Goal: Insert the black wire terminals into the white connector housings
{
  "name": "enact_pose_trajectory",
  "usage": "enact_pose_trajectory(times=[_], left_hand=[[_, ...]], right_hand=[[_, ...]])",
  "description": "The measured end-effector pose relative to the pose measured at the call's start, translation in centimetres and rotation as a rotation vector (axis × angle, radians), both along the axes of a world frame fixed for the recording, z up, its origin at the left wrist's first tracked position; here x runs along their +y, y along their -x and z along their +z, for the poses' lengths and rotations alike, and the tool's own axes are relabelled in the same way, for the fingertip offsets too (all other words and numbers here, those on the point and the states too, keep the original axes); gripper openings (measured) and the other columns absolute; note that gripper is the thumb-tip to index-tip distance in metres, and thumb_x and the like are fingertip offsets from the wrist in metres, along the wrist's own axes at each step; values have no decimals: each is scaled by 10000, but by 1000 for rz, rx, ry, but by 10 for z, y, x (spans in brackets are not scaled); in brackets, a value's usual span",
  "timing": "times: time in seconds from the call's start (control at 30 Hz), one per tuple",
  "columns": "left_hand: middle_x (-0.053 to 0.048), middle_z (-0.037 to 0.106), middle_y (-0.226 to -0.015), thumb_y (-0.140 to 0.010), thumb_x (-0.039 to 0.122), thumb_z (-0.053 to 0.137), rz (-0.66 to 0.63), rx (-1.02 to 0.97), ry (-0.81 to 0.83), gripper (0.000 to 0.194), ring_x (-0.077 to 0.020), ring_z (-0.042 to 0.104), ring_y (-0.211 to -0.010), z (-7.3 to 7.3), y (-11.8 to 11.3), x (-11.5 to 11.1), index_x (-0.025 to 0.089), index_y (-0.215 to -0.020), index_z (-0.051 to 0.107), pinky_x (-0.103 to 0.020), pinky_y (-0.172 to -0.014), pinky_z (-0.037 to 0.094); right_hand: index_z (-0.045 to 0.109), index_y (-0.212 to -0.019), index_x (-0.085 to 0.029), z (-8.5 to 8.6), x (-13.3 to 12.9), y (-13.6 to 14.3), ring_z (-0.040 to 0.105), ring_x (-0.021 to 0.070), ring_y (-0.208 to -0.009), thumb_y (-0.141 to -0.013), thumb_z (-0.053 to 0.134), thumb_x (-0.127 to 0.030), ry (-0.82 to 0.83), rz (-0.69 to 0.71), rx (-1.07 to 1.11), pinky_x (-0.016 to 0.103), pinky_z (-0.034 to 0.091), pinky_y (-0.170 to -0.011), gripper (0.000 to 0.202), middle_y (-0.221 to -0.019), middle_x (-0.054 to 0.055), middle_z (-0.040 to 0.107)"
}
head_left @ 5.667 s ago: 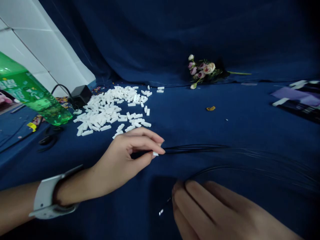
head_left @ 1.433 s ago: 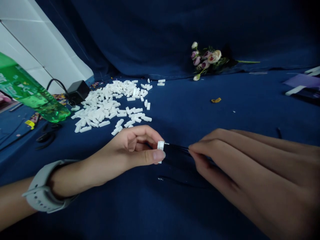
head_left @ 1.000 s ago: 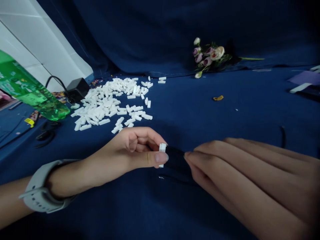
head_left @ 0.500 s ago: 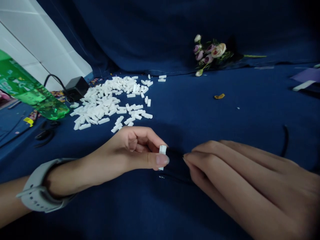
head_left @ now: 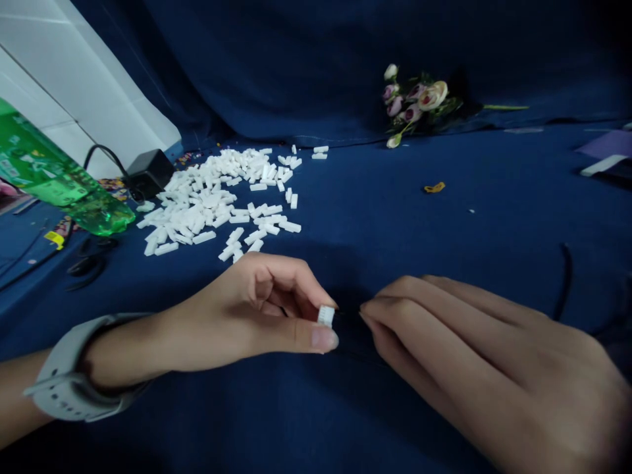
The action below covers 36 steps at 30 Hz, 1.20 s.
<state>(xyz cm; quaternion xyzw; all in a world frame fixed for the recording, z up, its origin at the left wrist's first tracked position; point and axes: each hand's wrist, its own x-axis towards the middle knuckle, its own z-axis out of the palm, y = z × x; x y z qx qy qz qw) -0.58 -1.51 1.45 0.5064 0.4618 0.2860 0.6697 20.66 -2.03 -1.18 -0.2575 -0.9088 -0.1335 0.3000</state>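
A small white connector with a row of slots is pinched between the thumb and forefinger of my left hand, which wears a grey strap at the wrist. To its right, my right hand has its fingertips pressed together, a short gap away from the connector. Whatever lies between those fingertips is too dark and small to make out. Behind my left hand a heap of white connectors is spread over the dark blue cloth.
At the left are a green bottle, a black box with a cable and a yellow tag. Artificial flowers lie at the back, an orange scrap before them. A black cord is behind my right hand.
My left hand has shifted slightly right and down, and the connector in it now shows less of its lower end. My right fingertips stay almost in place, while the back of that hand has turned slightly.
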Motion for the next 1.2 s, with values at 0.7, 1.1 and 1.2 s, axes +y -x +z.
enact_pose_trajectory(times=[0.7, 1.1, 1.2], left_hand=[[74, 678, -647, -692, 65, 755, 26, 12, -25, 154, -4, 612, -585, -2, -3, -3, 183, -778, 707, -21, -528, 440], [80, 666, -663, -707, 87, 746, 5, 34, -60, 127, -1, 601, -601, -3, -4, -1, 177, -774, 686, -35, -567, 460], [82, 657, -673, -732, 136, 744, 24, 20, -80, 86, 4, 602, -607, -4, -4, -1, 175, -767, 676, -29, -571, 457]], right_hand=[[592, -825, -110, 2, 5, 4, 467, 113, -620, -856, 459, -17, 118, 29, 41, 275, 390, -544, 165, -736, 26, 548], [580, -866, -108, 5, 8, 4, 479, 122, -659, -854, 450, -13, 140, 62, 42, 273, 418, -599, 162, -763, 37, 551], [576, -892, -116, 7, 11, 3, 477, 125, -657, -858, 460, -34, 118, 28, 9, 279, 390, -566, 146, -791, 32, 545]])
